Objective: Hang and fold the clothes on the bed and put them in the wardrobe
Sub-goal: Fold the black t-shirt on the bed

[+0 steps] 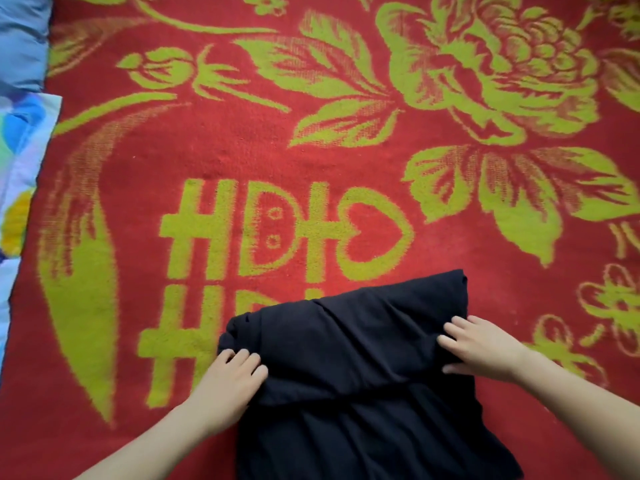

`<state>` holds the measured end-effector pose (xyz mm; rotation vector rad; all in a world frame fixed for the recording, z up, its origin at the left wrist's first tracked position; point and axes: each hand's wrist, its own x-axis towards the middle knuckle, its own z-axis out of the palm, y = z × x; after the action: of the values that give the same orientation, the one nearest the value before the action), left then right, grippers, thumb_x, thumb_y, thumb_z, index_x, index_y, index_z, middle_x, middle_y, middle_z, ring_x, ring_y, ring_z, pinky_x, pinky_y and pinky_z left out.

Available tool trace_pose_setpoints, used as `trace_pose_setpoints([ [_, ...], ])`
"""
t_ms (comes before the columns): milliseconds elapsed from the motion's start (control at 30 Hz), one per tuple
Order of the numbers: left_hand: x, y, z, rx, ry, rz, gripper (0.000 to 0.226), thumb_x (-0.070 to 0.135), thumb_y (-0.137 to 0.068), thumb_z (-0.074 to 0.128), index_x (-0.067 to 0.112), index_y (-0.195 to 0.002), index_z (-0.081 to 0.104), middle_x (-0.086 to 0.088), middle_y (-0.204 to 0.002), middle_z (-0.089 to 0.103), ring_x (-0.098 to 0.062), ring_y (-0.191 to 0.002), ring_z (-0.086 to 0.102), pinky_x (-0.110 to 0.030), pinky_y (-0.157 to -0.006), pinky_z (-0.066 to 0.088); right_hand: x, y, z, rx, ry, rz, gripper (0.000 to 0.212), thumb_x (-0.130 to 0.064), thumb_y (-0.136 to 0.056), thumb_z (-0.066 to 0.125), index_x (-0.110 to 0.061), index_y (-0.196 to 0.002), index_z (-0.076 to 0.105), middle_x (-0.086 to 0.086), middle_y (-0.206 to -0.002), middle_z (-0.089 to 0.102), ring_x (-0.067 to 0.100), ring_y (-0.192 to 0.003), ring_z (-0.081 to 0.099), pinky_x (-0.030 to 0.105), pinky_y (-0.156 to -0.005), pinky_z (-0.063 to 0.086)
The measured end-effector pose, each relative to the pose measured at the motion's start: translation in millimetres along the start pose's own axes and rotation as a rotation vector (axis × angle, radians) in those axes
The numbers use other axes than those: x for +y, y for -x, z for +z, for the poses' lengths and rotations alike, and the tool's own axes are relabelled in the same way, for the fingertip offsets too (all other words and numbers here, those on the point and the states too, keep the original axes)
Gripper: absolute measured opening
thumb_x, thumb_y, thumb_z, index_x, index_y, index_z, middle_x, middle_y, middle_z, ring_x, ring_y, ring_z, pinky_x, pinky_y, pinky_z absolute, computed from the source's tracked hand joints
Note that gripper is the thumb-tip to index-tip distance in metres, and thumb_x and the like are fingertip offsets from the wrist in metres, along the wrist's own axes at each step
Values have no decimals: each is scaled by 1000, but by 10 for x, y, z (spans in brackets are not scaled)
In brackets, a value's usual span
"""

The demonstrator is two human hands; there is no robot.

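A black garment (363, 375) lies on a red blanket (242, 140) that covers the bed and is woven with yellow-green flowers, leaves and a large double character with a heart in it. The garment sits at the near edge of the blanket, a little right of the middle. It is folded into a thick, roughly square bundle, with its upper layer doubled over and slanting up toward its far right corner. Its lower part spreads flatter and reaches the bottom of the view. The left hand (230, 379) is at the left edge of the folded layer, where the cloth bunches into a small roll. Its fingers (247, 358) are curled into that roll and grip it. The right hand (485, 348) is at the right edge of the same layer. Its fingers (453, 327) are fairly straight and spread, and they rest flat on top of the cloth with the thumb lying lower on the fabric; the hand presses rather than grasps. Both bare forearms come in from the near corners. Along the left edge of the blanket a pale blue pillow (20, 39) shows at the far corner. Nearer, a light sheet (24, 150) printed with blue, green and yellow patches lies just beside the blanket's border.
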<state>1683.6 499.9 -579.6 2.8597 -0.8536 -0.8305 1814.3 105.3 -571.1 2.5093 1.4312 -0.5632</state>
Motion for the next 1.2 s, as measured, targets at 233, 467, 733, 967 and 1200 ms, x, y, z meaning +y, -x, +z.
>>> trace_pose_setpoints([
  [233, 53, -383, -247, 223, 23, -457, 58, 59, -65, 69, 6, -89, 65, -16, -84, 62, -31, -77, 61, -39, -59, 50, 53, -524, -260, 116, -161, 532, 55, -10, -72, 72, -5, -125, 56, 25, -127, 53, 39, -116, 53, 46, -83, 50],
  [467, -450, -331, -80, -93, 243, -657, 54, 62, -77, 60, 28, -117, 48, 6, -114, 62, -15, -115, 51, -33, -95, 30, 233, -630, -211, -302, -84, 588, 35, -22, -89, 46, -18, -124, 49, 5, -125, 52, 26, -122, 41, 42, -102, 27],
  [733, -1005, -11, -649, 159, 295, -312, 42, 32, -74, 77, 16, -55, 43, 0, -66, 50, -24, -70, 49, -34, -56, 35, 375, -67, -387, 49, -155, 588, 25, -25, -89, 60, -5, -103, 60, 13, -102, 58, 32, -101, 49, 39, -76, 35],
  [967, -763, 419, -666, 374, 213, -266, 31, 9, -59, 87, 5, -78, 62, -21, -119, 61, -40, -97, 63, -50, -73, 53, -131, 307, -468, 274, -189, 355, 36, -2, -48, 88, 0, -66, 57, 17, -69, 61, 35, -62, 63, 37, -49, 52],
  [1200, -288, -582, -594, 181, 138, -378, 89, 41, -86, 59, 28, -149, -1, 6, -158, -3, -15, -145, 2, -38, -114, 12, -254, 348, -398, 380, -162, 321, 37, -3, -47, 90, -7, -66, 58, 4, -57, 58, 23, -49, 60, 30, -51, 36],
])
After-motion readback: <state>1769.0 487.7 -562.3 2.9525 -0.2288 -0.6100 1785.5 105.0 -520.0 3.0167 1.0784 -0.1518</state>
